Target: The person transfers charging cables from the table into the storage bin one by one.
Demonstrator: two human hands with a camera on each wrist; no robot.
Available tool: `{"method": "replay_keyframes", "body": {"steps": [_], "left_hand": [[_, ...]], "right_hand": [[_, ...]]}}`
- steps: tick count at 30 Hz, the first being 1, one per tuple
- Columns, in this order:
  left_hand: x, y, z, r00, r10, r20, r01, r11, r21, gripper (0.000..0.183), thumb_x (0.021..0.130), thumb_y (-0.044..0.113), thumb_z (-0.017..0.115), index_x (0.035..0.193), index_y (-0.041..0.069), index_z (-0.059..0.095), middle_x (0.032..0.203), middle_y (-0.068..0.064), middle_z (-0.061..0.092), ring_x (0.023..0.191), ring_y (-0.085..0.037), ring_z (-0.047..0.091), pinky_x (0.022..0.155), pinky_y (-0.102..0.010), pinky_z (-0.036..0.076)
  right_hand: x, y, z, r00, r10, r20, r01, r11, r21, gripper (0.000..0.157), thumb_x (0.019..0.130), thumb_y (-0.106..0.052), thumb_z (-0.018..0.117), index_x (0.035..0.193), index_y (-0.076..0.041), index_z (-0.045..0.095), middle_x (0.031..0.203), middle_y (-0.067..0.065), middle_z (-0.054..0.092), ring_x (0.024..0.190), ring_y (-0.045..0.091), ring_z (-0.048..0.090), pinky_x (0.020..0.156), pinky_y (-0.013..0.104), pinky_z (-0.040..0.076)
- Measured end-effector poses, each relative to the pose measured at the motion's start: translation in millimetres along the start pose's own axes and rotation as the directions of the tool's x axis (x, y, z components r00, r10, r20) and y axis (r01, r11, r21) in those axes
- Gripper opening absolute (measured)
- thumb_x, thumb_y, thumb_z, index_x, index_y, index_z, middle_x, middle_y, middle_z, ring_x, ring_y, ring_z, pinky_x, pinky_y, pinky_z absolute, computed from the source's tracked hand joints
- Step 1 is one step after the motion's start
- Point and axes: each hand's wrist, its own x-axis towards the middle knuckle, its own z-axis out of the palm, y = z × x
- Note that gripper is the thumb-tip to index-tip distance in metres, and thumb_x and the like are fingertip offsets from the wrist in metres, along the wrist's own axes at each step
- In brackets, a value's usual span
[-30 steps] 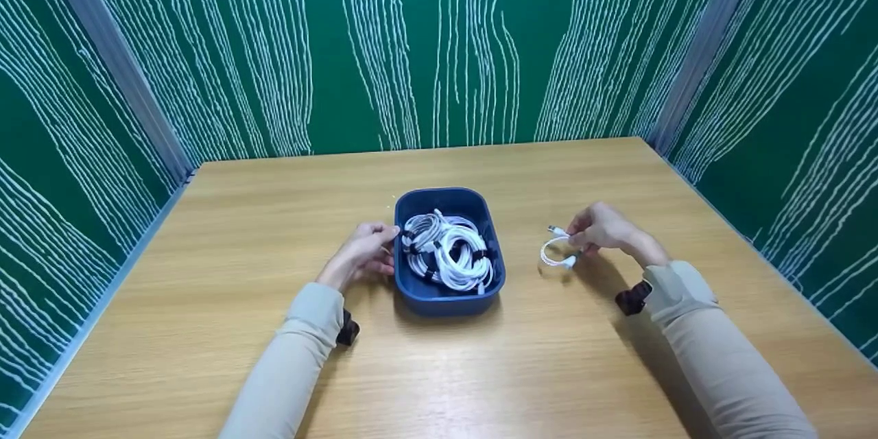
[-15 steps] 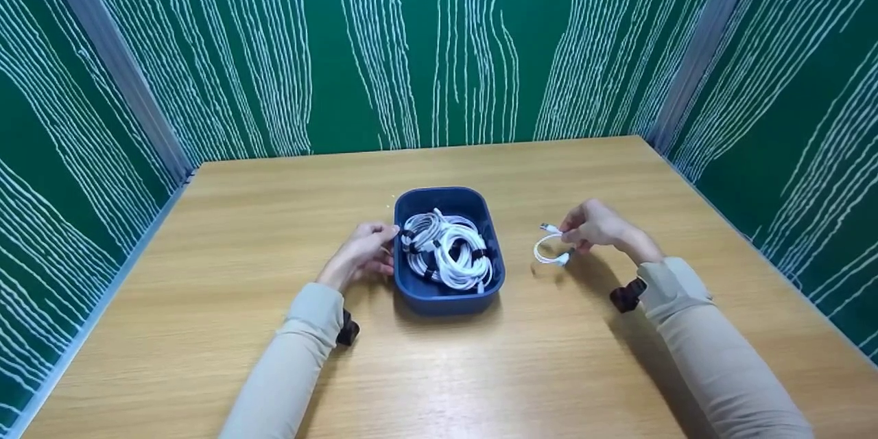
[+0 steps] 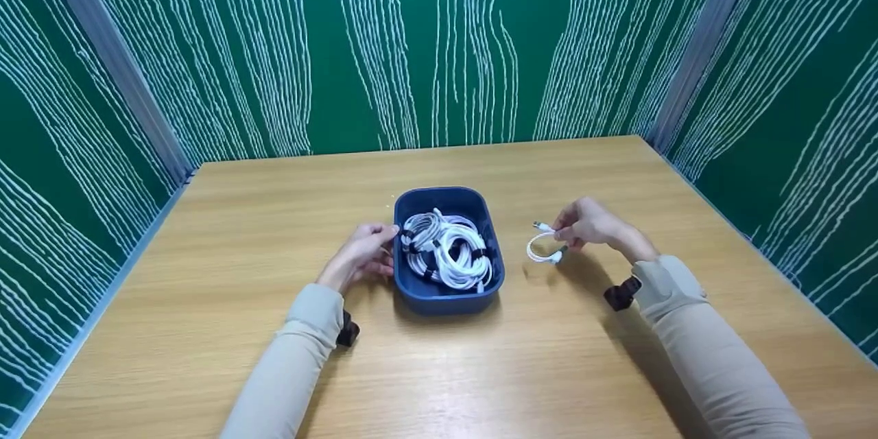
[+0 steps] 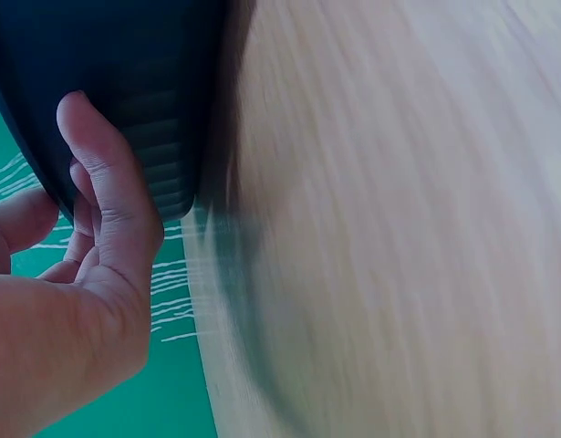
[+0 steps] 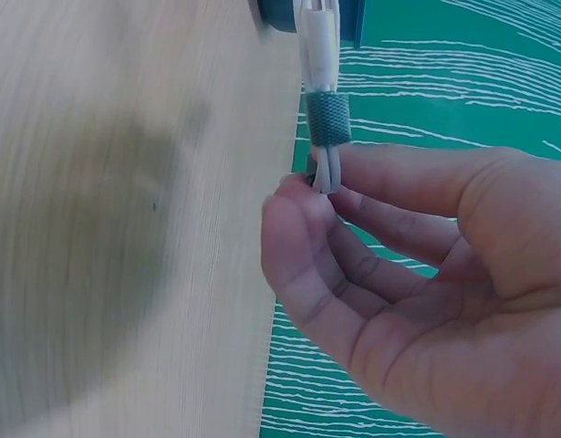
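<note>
A dark blue plastic bin [image 3: 449, 306] stands on the table with several coiled white cables [image 3: 463, 264] inside, bound by black straps. At its left side my left hand [image 3: 363, 252] holds the bin, thumb at the rim and fingers against the outer wall; in the left wrist view a finger lies along the ribbed side [image 4: 157, 137]. To the right of the bin, my right hand [image 3: 591, 223] pinches a short looped white USB cable [image 3: 554, 257] above the table. A dark green strap [image 5: 328, 119] binds this cable in the right wrist view, just above the fingertips.
The wooden table [image 3: 274, 199] reaches to green panels [image 3: 357, 103] with white wavy lines at the back and both sides. Grey posts [image 3: 706, 48] stand at the two far corners. Tiny white specks lie behind the bin's left corner.
My right hand has moved slightly left, bringing the pinched cable closer to the bin. The left hand and the bin have stayed in place.
</note>
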Motion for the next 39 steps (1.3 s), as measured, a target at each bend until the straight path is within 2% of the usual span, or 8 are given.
{"method": "replay_keyframes", "body": {"steps": [10, 17, 23, 30, 39], "left_hand": [[-1.1, -5.3, 0.9, 1.0, -0.011, -0.008, 0.011, 1.0, 0.009, 0.023, 0.101, 0.03, 0.048, 0.102, 0.007, 0.052, 0.074, -0.004, 0.052, 0.055, -0.015, 0.054, 0.047, -0.025, 0.054], [-0.1, -4.8, 1.9, 1.0, -0.005, -0.002, 0.005, 1.0, 0.007, 0.023, 0.101, 0.031, 0.049, 0.1, 0.007, 0.051, 0.072, -0.005, 0.053, 0.054, -0.014, 0.055, 0.046, -0.025, 0.054], [-0.6, -3.2, 1.0, 1.0, -0.004, -0.001, 0.004, 1.0, 0.01, 0.023, 0.101, 0.03, 0.048, 0.101, 0.007, 0.051, 0.075, -0.006, 0.052, 0.055, -0.015, 0.055, 0.047, -0.025, 0.054], [-1.7, -1.3, 0.0, 1.0, 0.005, -0.005, -0.005, 1.0, 0.014, 0.023, 0.102, 0.029, 0.048, 0.104, 0.006, 0.051, 0.076, -0.006, 0.052, 0.056, -0.015, 0.055, 0.049, -0.026, 0.055], [-1.9, -0.4, -0.2, 1.0, 0.012, -0.004, -0.012, 1.0, 0.021, 0.023, 0.101, 0.029, 0.048, 0.1, 0.006, 0.05, 0.078, -0.007, 0.052, 0.057, -0.015, 0.054, 0.05, -0.027, 0.055]], "right_hand": [[1, 0, 6.2, 0.999, -0.016, 0.03, 0.015, 0.999, 0.03, 0.015, 0.088, 0.0, 0.064, 0.1, 0.009, 0.063, 0.072, 0.004, 0.061, 0.059, 0.013, 0.057, 0.059, 0.029, 0.057], [2, 2, 5.7, 1.0, -0.025, 0.01, 0.025, 0.999, 0.022, 0.014, 0.087, 0.0, 0.065, 0.099, 0.008, 0.065, 0.081, 0.012, 0.065, 0.059, 0.014, 0.058, 0.059, 0.032, 0.058], [2, -3, 4.4, 0.999, -0.033, 0.001, 0.033, 0.999, 0.042, 0.016, 0.088, 0.0, 0.065, 0.1, 0.009, 0.065, 0.079, 0.008, 0.065, 0.058, 0.014, 0.059, 0.06, 0.034, 0.059], [2, -14, 2.9, 0.999, -0.054, 0.002, 0.053, 0.998, 0.043, 0.017, 0.088, -0.001, 0.065, 0.102, 0.009, 0.065, 0.082, 0.011, 0.066, 0.06, 0.014, 0.06, 0.06, 0.031, 0.059], [6, -30, 7.5, 0.997, -0.077, 0.017, 0.075, 0.994, 0.084, 0.018, 0.088, -0.002, 0.065, 0.102, 0.009, 0.066, 0.075, 0.001, 0.065, 0.059, 0.012, 0.06, 0.055, 0.021, 0.056]]}}
